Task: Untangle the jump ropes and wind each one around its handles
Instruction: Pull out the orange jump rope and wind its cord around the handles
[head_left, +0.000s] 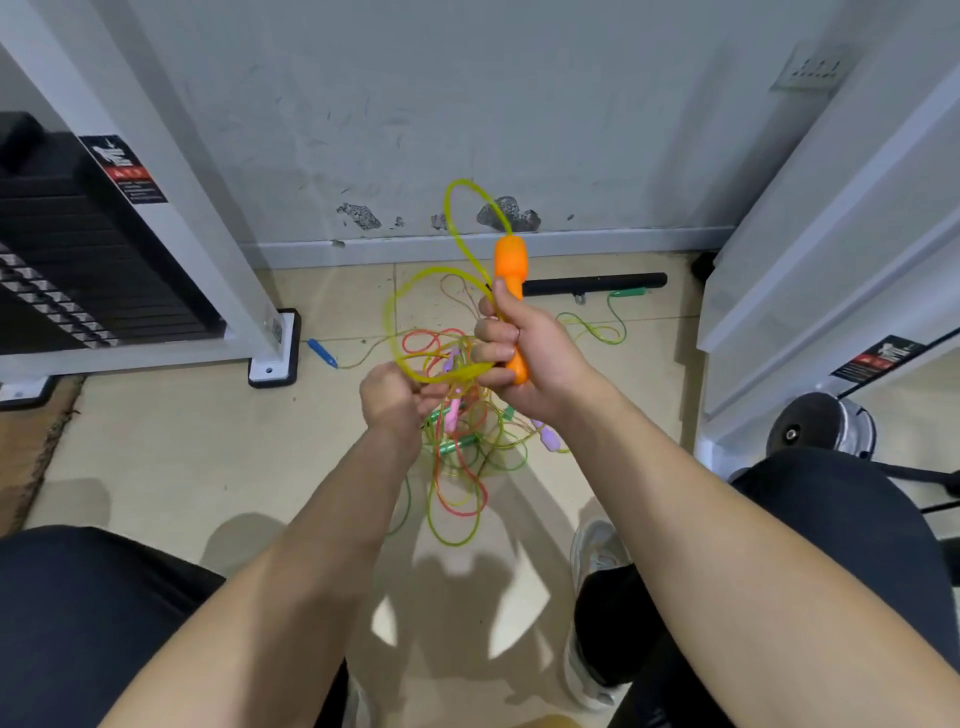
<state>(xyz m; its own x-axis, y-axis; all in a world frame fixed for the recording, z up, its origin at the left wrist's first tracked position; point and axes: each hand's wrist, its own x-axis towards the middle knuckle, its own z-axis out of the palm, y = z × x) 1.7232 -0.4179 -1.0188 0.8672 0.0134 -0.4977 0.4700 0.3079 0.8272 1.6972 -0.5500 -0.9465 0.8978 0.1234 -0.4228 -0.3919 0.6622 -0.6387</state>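
The yellow rope (441, 269) was judged mid-winding onto the orange handle (511, 262), which was gripped upright in the right hand (524, 348). A loop was pinched by the left hand (397, 397). Slack would next need drawing from the one tangle (462, 467) on the floor (156, 441). Lying apart were counted one blue handle (322, 353) and one green handle (628, 293).

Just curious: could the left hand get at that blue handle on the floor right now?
Probably not yet: the left hand is busy gripping the yellow rope, though nothing lies over the blue handle.
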